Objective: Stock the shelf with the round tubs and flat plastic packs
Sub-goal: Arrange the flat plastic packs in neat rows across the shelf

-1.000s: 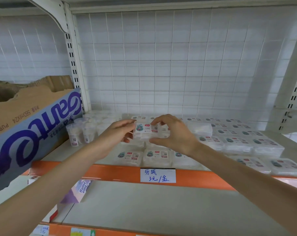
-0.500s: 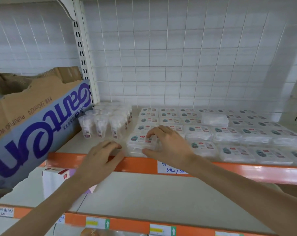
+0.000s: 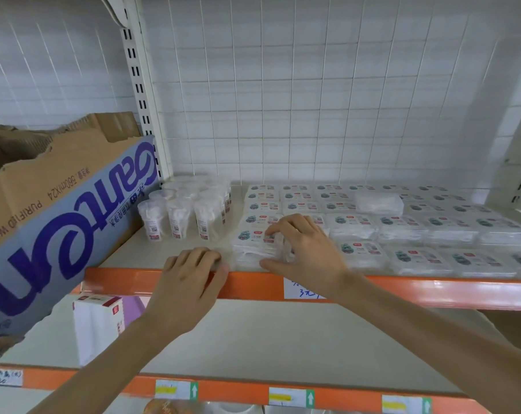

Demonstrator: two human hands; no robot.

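- The right hand [image 3: 305,249] lies over the front-left stack [image 3: 253,245] of flat packs. Its fingers curl across the top label and its thumb presses the stack's lower front edge, so it grips the stack.
- The left hand [image 3: 190,274] holds nothing. Its loosely bent fingers rest on the shelf [image 3: 151,252] at the front lip, just beside the stack, and the palm hangs over the orange rail [image 3: 432,291].
- The flat packs [image 3: 417,258] cover the right part of the shelf. There are five across the front row; the rows behind blur together, so I cannot give a total.
- One plain pack [image 3: 378,203] lies on top of the others, further back.
- The round tubs [image 3: 178,218] stand in a cluster left of the packs. Three make the front row; those behind cannot be counted.
- A cardboard box [image 3: 59,204] leans at the left, and one white carton [image 3: 98,321] stands on the shelf below.
- A handwritten price tag [image 3: 301,289] is on the rail, partly hidden by the right wrist.
- A second ago both hands held a pack in the air above the rows. Now it is down at the front-left, and the left hand has let go and dropped to the shelf lip.
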